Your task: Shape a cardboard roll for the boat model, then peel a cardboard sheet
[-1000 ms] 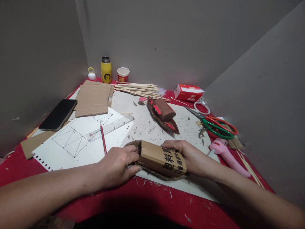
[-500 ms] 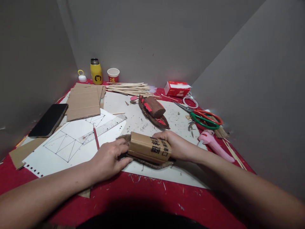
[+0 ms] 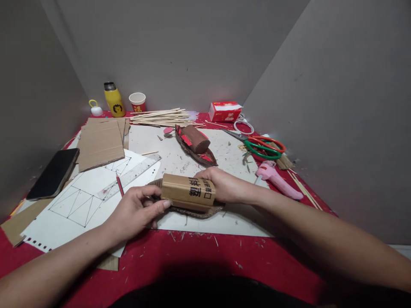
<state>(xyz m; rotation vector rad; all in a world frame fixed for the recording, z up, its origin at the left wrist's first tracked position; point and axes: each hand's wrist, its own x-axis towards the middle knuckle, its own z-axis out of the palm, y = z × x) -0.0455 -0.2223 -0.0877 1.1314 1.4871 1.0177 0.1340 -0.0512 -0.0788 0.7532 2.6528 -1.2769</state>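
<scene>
Between my hands sits a cardboard model boat [image 3: 189, 193], its curved cabin roof printed with black characters and its corrugated hull edge showing below. My left hand [image 3: 138, 208] grips the left end of the hull, the thumb along the near rim by the roof's corner. At the right end my right hand [image 3: 226, 185] is closed round the cabin and hull; its fingertips are hidden behind the cardboard. Just beyond lies a finished-looking brown model boat [image 3: 196, 144] with red patches and a rounded cabin.
Left are a phone [image 3: 54, 173], cardboard sheets [image 3: 101, 145], a drawing [image 3: 69, 205], a ruler [image 3: 128, 177] and a red pencil [image 3: 120, 185]. Wooden sticks [image 3: 163, 116], a yellow bottle [image 3: 114, 100] and a paper cup [image 3: 137, 102] stand behind. Scissors [image 3: 261, 146] and a pink glue gun [image 3: 278, 179] lie right.
The whole view has shifted, so things appear farther left. My left thumb has moved up onto the near rim by the roof; both hands keep hold of the cardboard boat.
</scene>
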